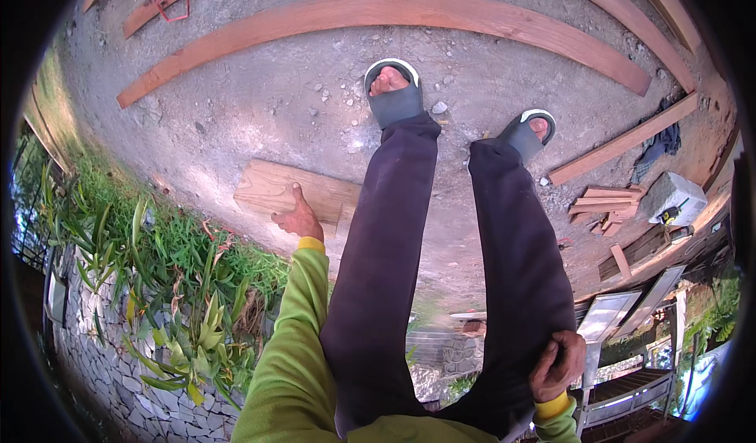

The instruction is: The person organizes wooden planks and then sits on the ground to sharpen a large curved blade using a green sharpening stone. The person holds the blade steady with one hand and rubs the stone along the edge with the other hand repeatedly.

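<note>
On the ground left of my legs lies a wide, flat wooden board (268, 185); my left leg hides its right end. My left hand (301, 218) is over the board's near edge, thumb stretched away from the fingers. Whether it touches the wood I cannot tell. My right hand (556, 367) lies against my right thigh, fingers curled in toward the thumb. What those fingers hold, if anything, is hidden. Both sleeves are green with yellow cuffs.
A long plank (394, 10) lies beyond my sandalled feet. To the right are another plank (622, 140), stacked wood offcuts (605, 203) and a pale block (676, 195) with a yellow-black tool (669, 215). Plants (197, 285) and a stone wall (134, 380) border the left.
</note>
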Motion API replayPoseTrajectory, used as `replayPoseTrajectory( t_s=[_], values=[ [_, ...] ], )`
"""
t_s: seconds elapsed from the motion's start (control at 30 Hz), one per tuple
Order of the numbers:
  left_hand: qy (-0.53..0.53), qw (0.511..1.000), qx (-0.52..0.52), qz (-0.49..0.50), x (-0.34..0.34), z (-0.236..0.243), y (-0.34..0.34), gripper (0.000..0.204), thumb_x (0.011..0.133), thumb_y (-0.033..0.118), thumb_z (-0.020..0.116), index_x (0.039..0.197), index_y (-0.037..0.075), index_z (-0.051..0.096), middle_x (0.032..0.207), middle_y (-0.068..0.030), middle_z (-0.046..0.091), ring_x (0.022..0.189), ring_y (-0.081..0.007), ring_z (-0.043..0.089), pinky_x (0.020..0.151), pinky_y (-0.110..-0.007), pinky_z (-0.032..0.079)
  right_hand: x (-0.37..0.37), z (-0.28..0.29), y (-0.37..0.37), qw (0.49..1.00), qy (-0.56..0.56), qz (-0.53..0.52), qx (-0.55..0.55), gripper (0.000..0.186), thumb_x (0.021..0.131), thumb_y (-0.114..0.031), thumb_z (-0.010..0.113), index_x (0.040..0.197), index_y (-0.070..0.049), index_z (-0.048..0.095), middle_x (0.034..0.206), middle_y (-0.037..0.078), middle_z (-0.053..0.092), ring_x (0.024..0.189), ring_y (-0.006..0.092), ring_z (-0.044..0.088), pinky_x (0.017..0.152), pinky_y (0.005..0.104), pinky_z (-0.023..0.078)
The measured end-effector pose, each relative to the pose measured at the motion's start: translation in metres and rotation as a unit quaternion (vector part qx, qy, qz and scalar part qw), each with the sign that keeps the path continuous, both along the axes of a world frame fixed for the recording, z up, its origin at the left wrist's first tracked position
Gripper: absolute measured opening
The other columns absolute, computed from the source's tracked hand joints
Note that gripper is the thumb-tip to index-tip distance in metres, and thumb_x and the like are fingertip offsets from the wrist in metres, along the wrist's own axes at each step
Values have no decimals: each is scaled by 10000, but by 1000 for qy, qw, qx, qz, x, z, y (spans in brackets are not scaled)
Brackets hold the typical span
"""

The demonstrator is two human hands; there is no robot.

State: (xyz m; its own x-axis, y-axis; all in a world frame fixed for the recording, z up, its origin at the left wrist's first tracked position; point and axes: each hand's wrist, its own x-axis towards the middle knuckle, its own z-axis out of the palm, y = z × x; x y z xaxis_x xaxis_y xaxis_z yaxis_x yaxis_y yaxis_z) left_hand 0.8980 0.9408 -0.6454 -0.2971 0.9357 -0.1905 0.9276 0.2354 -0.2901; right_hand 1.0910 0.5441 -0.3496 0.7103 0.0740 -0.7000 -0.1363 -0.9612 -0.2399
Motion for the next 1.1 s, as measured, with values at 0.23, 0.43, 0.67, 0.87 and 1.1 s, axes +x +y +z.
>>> replayPoseTrajectory(
  t_s=[0.23,0.43,0.67,0.87,1.1],
  values=[
    [-241,924,-99,279,-102,14,-25,1324,548,430,839,1382,-46,-71,1409,-242,210,1274,-335,288,1058,-411,248,23,-7,2,998,17,57,-3,114,773,-20,468,865,12,528,756,168,524,666,328,518,610,387,408],
    [-315,899,-85,291,-119,0,-3,1324,549,291,839,1378,-35,-141,1392,-217,253,1250,-309,307,1068,-394,214,45,-13,4,992,37,118,-27,115,767,-19,465,869,7,514,762,168,514,665,326,509,610,387,402],
    [-304,918,-84,239,-112,2,-11,1303,523,224,802,1375,-29,-150,1307,-210,351,1184,-301,358,1021,-396,266,64,-19,13,988,55,143,-31,122,768,-5,458,878,-2,511,772,163,520,679,329,519,613,386,407],
    [-203,949,-102,217,-88,7,-74,1308,496,183,808,1354,-66,-147,1270,-282,352,1158,-317,389,1020,-354,291,92,-13,39,985,32,162,-58,120,782,-16,478,891,-14,529,772,162,537,680,340,546,604,400,429],
    [-199,960,-127,153,-24,27,-177,943,608,216,771,1325,-56,222,1171,-254,427,1084,-312,440,974,-386,343,96,-38,30,973,80,207,-65,149,785,-28,503,926,-6,547,850,167,569,761,344,571,665,409,447]
  ],
)
